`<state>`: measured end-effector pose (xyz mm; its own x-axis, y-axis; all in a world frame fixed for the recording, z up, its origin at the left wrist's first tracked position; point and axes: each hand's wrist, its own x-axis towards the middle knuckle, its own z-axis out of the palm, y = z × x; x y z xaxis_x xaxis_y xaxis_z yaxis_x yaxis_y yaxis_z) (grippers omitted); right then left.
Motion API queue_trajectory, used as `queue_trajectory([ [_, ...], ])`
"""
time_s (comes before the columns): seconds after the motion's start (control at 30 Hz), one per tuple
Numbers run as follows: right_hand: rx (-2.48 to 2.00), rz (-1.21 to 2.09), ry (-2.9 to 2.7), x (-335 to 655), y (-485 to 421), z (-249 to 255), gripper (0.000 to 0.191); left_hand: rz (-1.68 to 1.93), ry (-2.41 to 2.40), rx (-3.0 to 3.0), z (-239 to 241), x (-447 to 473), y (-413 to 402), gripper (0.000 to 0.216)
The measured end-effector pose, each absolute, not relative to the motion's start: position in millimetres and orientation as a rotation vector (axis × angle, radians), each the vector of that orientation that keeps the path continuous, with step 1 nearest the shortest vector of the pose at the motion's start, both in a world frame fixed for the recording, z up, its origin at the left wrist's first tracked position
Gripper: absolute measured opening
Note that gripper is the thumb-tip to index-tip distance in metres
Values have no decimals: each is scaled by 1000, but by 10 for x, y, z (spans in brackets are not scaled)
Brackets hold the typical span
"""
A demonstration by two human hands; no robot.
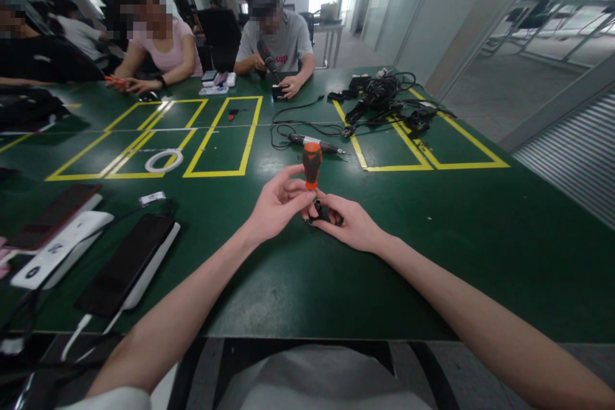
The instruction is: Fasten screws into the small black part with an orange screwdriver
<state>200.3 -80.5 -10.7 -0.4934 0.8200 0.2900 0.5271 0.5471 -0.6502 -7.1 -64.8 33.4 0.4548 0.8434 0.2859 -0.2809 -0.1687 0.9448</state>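
An orange and dark-grey screwdriver point(312, 166) stands upright, handle at the top, above the near middle of the table. My left hand point(281, 202) is closed around its lower end, with thumb and fingers just below the handle. Its shaft and tip are mostly hidden by my fingers. Close beside it, my right hand point(353, 221) pinches a small black part point(331, 219) low over the green table point(384, 288). A small metallic ring-like piece point(317, 204) shows between the two hands, and I cannot tell what it belongs to. Fingers cover most of the black part.
Beyond my hands lies a corded pen-shaped tool point(314, 143). Tangled black cables point(384, 93) are heaped at the far right. On the left are a white ring of tape point(164, 161), phones point(125, 264) and a power strip point(62, 250). Across the table, a co-worker holds a power screwdriver point(266, 56).
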Motion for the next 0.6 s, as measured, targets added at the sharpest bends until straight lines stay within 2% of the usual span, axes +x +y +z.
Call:
queue_trajectory([
  [0.17, -1081, 650, -2211, 2005, -801, -112, 20, 1060, 559, 1416, 332, -76, -651, 39],
  [0.4, -1089, 676, -2195, 2004, -800, -121, 23, 1078, 537, 1395, 317, -72, -638, 50],
  [0.6, -1078, 648, -2211, 2000, -801, -115, 17, 1104, 531, 1401, 303, -72, -643, 38],
])
